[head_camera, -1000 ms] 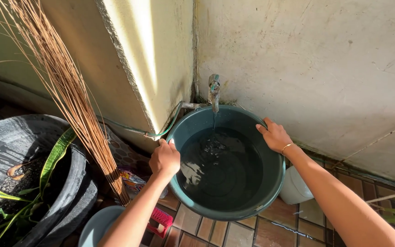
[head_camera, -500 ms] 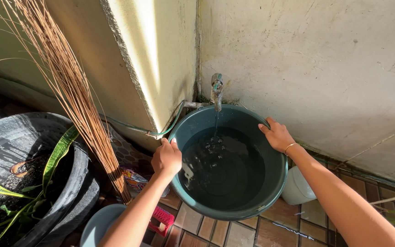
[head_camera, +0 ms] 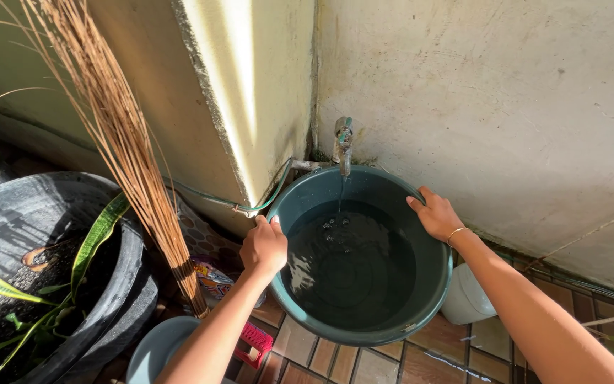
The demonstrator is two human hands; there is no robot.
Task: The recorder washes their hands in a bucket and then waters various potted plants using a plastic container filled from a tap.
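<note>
Nearest the camera, a pale blue-grey round plastic vessel [head_camera: 154, 352] shows only its rim at the bottom edge, with a small pink plastic grid-sided item [head_camera: 251, 341] on the brown floor tiles [head_camera: 335, 359] just beside it. A crumpled, brightly printed plastic packet [head_camera: 211, 279], mostly yellow and red, lies at the foot of the bundled brown stick broom [head_camera: 126, 142] that leans against the cream wall.

The left hand [head_camera: 264, 247] is closed over the near-left rim of the round dark-green plastic basin [head_camera: 364, 323], its grip clamped on the edge. The right hand [head_camera: 436, 215], with a thin gold bangle at the wrist, has its grip curled over the far-right rim. Both hold as they did a second ago; the basin has not shifted under the tap, and only the ripples in the dark water have changed, so filling seems to continue.

The basin stands on the tiles in the wall corner, a white rounded plastic container [head_camera: 465, 299] touching its right side. To the left sits a big black tyre planter [head_camera: 51, 242] with long green leaves. Farthest, a thin stream falls from the worn metal wall tap [head_camera: 342, 146], where a green hose [head_camera: 250, 206] runs off along the wall.
</note>
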